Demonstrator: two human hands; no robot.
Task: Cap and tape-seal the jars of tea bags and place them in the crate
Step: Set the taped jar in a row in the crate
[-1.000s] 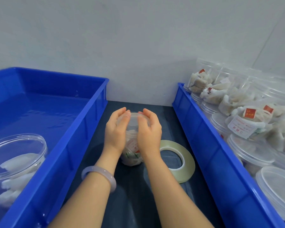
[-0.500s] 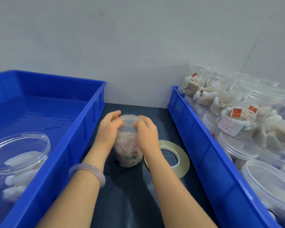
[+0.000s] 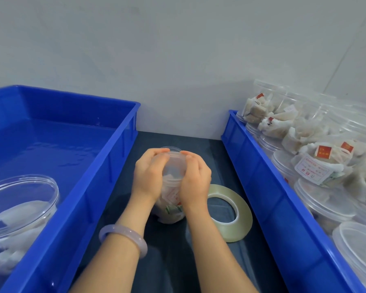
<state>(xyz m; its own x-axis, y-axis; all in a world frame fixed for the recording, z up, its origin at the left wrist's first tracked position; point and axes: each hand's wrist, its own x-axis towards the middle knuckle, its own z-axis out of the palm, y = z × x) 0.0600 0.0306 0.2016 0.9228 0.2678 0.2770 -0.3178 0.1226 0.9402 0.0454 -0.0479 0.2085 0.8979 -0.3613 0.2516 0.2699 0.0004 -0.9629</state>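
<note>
I read this as the capping step. The clear round plastic jar of tea bags [image 3: 171, 205] stood upright on the dark bench [image 3: 178, 263], between the blue plastic crate [image 3: 106, 176] along the left edge and a second blue crate [image 3: 262, 178], full of jars, along the right. My left grip [image 3: 149, 176] and right grip [image 3: 195, 182] were each clamped round the translucent plastic lid [image 3: 173, 163] from opposite sides. Whether it was fully seated, I could not tell. Next, I judged, came the flat roll of clear tape [image 3: 239, 220] just beside the jar, which called for one grip freed to fetch it and the other steadying the jar.
</note>
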